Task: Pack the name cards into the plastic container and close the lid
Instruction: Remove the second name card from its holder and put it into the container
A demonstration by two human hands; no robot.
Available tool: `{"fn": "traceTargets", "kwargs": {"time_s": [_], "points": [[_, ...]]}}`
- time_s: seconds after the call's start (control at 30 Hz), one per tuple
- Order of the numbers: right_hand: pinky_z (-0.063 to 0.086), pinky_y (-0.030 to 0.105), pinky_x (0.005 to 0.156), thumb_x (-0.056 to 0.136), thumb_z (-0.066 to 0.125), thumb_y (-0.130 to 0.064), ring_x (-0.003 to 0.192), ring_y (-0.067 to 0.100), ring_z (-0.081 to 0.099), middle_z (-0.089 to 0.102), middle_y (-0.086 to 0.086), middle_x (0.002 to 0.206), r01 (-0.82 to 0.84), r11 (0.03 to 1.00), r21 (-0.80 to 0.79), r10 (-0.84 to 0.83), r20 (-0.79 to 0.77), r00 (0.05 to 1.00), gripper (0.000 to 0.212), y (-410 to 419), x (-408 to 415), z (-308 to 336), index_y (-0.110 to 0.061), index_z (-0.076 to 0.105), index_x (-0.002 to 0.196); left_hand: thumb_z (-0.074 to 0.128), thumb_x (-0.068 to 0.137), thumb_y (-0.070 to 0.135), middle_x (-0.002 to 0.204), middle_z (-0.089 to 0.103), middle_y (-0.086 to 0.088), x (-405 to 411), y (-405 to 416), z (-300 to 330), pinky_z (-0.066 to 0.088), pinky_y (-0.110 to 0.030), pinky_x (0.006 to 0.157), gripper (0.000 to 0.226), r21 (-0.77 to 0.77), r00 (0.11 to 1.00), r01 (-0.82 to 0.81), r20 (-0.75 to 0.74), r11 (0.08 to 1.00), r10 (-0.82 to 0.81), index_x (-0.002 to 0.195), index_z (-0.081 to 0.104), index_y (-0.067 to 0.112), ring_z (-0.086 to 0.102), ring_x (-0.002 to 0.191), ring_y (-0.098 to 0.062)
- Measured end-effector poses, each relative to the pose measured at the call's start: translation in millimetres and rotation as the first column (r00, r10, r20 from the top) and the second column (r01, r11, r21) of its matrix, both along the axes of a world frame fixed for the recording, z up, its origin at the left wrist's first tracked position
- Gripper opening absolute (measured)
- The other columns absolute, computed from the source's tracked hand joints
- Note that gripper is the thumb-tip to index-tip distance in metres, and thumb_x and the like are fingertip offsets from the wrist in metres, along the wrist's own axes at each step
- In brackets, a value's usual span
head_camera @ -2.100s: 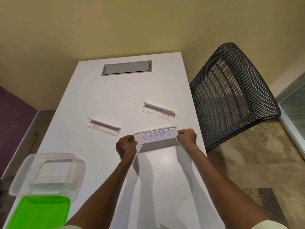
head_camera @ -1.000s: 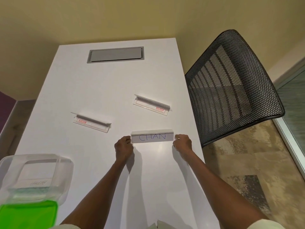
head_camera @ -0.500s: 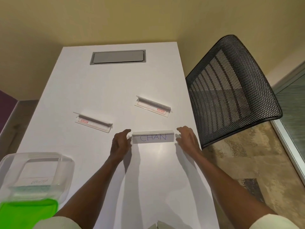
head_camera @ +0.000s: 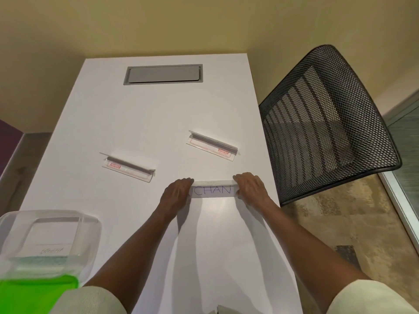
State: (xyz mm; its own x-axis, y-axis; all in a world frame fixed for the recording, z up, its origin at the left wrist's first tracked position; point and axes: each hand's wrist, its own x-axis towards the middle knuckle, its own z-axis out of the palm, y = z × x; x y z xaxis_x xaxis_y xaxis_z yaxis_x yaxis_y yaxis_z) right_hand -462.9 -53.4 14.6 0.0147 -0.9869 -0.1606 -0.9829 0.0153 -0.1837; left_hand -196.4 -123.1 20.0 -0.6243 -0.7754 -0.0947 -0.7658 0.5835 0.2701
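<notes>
a: where's the chan name card?
b: flat on the white table, near its right edge, w/ a hand at each end.
a: hands?
b: left hand has fingers curled over the left end, right hand over the right end. both grip it.
a: other cards?
b: two clear card holders w/ red labels, one mid-left, one further right, apart from the hands.
a: container?
b: clear plastic container bottom left, open, a card inside; green lid just in front of it.
</notes>
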Motion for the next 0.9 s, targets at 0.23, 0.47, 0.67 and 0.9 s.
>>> {"fn": "traceTargets", "kwargs": {"time_s": [0.23, 0.47, 0.67, 0.9], "points": [[0.045, 0.032, 0.053, 0.051, 0.081, -0.003, 0.064, 0.026, 0.059, 0.063, 0.003, 0.070, -0.035, 0.999, -0.021, 0.033, -0.069, 0.997, 0.039, 1.5, 0.6, -12.0, -0.010, 0.065, 0.086, 0.065, 0.067, 0.003, 0.087, 0.071, -0.015, -1.2, -5.6, -9.1, 0.057, -0.039, 0.054, 0.038, 0.015, 0.999, -0.023, 0.029, 1.000, 0.022, 0.105, 0.063, 0.006, 0.067, 0.069, -0.033], [0.038, 0.030, 0.048, 0.046, 0.082, 0.000, 0.052, 0.027, 0.053, 0.056, 0.005, 0.057, -0.048, 0.993, -0.104, 0.044, -0.040, 0.998, 0.039, 1.3, -1.5, -11.4, -0.006, 0.064, 0.080, 0.052, 0.069, 0.007, 0.072, 0.069, -0.017, -5.4, -7.6, -9.9, 0.054, -0.039, 0.050, 0.028, -0.033, 0.998, -0.047, -0.047, 0.998, 0.045, 0.091, 0.069, 0.003, 0.063, 0.060, -0.035], [0.029, 0.027, 0.049, 0.046, 0.075, 0.003, 0.046, 0.027, 0.048, 0.053, 0.004, 0.049, -0.013, 0.998, -0.061, 0.011, -0.029, 1.000, 0.031, -2.9, -3.0, -10.6, -0.010, 0.063, 0.072, 0.045, 0.071, 0.010, 0.071, 0.066, -0.023, -7.4, -10.8, -7.7, 0.054, -0.044, 0.057, 0.035, -0.001, 0.994, -0.092, -0.066, 0.996, 0.091, 0.093, 0.071, 0.002, 0.062, 0.065, -0.040], [0.035, 0.031, 0.060, 0.068, 0.068, 0.001, 0.067, 0.031, 0.058, 0.066, 0.009, 0.068, 0.018, 0.999, -0.033, -0.018, 0.003, 1.000, 0.020, 2.1, -1.7, 7.2, -0.009, 0.068, 0.086, 0.064, 0.069, 0.003, 0.073, 0.067, -0.022, -5.0, -12.9, 1.8, 0.051, -0.037, 0.058, 0.030, 0.037, 0.998, -0.066, -0.021, 0.997, 0.067, 0.097, 0.073, 0.006, 0.064, 0.066, -0.039]]}}
